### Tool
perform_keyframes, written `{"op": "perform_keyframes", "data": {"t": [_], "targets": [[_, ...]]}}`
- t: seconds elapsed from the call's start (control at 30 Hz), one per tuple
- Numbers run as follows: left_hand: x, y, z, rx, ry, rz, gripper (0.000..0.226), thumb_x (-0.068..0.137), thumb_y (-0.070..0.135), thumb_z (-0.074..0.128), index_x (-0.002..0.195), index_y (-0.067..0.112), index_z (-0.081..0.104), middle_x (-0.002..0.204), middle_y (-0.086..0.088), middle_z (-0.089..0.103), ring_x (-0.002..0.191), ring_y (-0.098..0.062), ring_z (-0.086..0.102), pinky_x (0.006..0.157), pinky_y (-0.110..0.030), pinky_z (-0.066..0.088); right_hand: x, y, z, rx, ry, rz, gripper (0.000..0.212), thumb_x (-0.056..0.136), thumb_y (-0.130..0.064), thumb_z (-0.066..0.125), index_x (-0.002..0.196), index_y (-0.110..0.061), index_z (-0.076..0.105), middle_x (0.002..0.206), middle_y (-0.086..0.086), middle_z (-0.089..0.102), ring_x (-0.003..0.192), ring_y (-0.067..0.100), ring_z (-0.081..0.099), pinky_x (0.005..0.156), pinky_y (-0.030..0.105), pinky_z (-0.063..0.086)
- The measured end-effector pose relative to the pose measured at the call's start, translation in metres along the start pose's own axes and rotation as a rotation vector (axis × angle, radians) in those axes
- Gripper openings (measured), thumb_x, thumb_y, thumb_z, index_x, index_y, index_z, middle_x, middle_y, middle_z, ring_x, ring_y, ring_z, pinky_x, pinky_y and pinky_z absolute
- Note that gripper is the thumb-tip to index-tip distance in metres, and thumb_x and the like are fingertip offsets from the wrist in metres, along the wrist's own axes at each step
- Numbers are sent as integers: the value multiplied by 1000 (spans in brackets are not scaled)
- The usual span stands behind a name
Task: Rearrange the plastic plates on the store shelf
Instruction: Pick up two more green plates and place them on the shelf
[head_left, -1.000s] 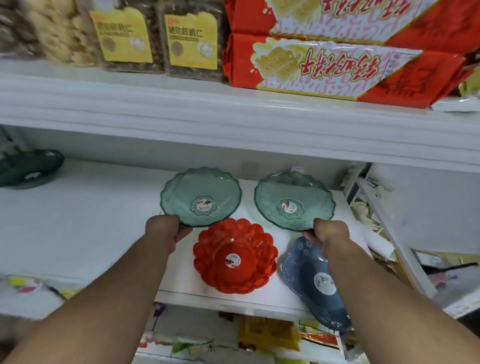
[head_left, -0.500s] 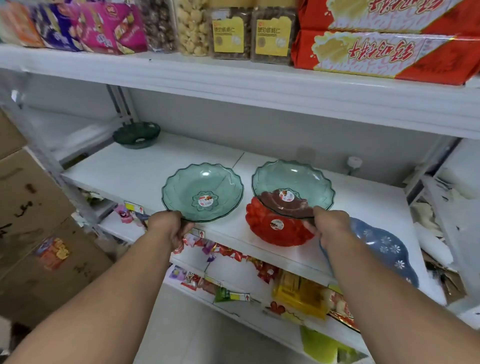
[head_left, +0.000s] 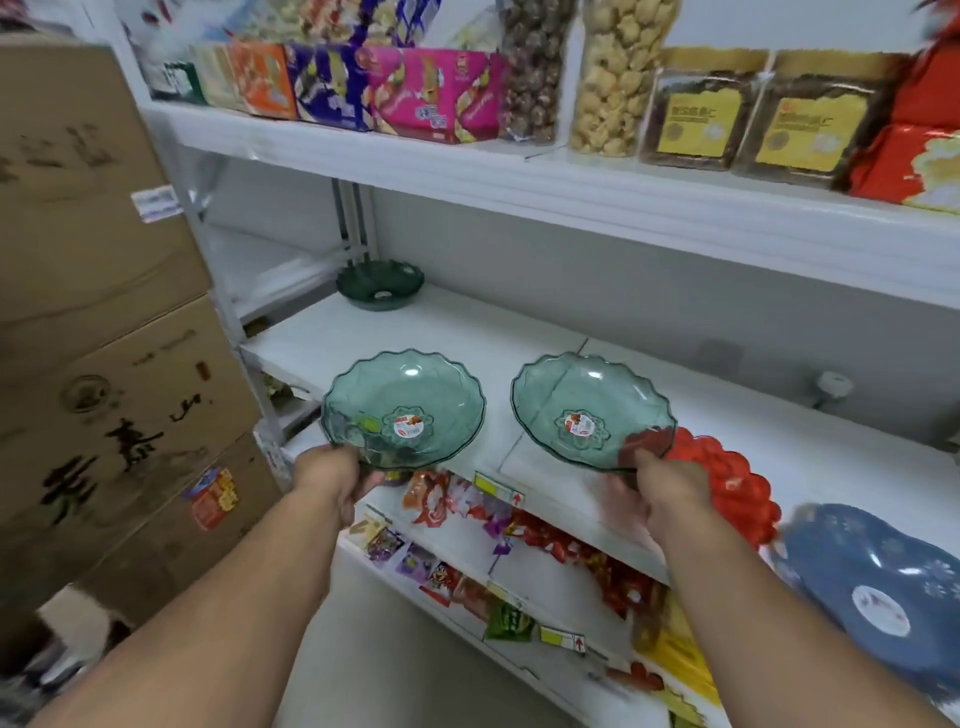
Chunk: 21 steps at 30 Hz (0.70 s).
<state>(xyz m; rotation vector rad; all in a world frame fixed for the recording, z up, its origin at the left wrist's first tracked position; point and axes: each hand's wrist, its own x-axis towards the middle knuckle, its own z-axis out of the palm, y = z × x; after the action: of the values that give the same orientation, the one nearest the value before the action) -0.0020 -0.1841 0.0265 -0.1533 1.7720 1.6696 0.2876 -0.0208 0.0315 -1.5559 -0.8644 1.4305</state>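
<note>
I hold two clear green scalloped plates in the air in front of the white shelf (head_left: 426, 338). My left hand (head_left: 332, 475) grips the near rim of the left green plate (head_left: 404, 408). My right hand (head_left: 662, 486) pinches the near rim of the right green plate (head_left: 592, 408). A red flower-shaped plate (head_left: 727, 478) lies on the shelf just right of my right hand. A blue plate (head_left: 872, 587) with white flowers sits at the shelf's front right. A dark green bowl-like plate (head_left: 380, 285) rests at the shelf's back left.
Stacked cardboard boxes (head_left: 104, 338) stand close on the left. The shelf above carries snack boxes (head_left: 363, 88) and jars (head_left: 618, 78). Candy packets (head_left: 467, 519) fill the lower shelf below my hands. A white knob (head_left: 832, 387) sits at the back of the shelf.
Both green plates have been lifted off the shelf and carried leftward, away from the red and blue plates. My view has swung left, bringing the cardboard boxes into sight.
</note>
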Motion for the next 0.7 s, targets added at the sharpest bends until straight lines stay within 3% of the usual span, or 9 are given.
{"op": "perform_keyframes", "data": {"t": [0.1,0.2,0.27,0.4,0.5,0.6,0.7], "targets": [[20,14,-22,15,13,-17,12,96,4,46,89,7,56,55,-13,71,37,-18,65,47,-26,38,-4,8,36,50,-27,26,5,90,0,62,93,3,62,88,18,69,56,26,67,42,29,58],[35,23,-35,18,18,1,15,98,3,47,86,5,56,74,-20,73,40,-19,65,41,-27,51,-10,14,62,36,-29,45,7,90,2,59,83,2,60,81,16,69,47,23,67,51,33,61],[59,35,-44,7,13,-2,15,97,1,49,85,4,55,87,-21,70,50,-23,67,45,-28,56,-6,19,92,19,-21,49,8,89,2,59,82,4,60,78,18,68,42,23,67,49,34,60],[78,42,-41,-15,9,0,9,96,-2,52,88,2,55,85,-19,66,64,-29,66,50,-30,57,2,20,109,-11,-1,37,8,88,-1,60,83,5,62,80,19,72,43,24,68,52,34,62],[108,49,-28,-28,4,18,17,94,-6,52,80,4,53,80,-16,65,60,-30,66,40,-26,55,16,16,127,-10,-8,48,8,90,-2,59,83,2,62,83,19,73,50,27,71,57,35,63],[141,58,-9,8,-5,34,10,90,-8,55,90,1,61,74,-16,69,46,-26,68,41,-25,56,37,8,142,7,-4,48,9,90,0,57,82,2,62,82,19,72,49,25,70,53,31,61],[171,70,12,82,-20,65,14,88,-8,54,99,-6,61,58,-21,68,38,-28,62,40,-30,56,59,0,156,8,6,45,9,88,0,57,83,3,64,82,19,72,54,28,71,60,33,61]]}}
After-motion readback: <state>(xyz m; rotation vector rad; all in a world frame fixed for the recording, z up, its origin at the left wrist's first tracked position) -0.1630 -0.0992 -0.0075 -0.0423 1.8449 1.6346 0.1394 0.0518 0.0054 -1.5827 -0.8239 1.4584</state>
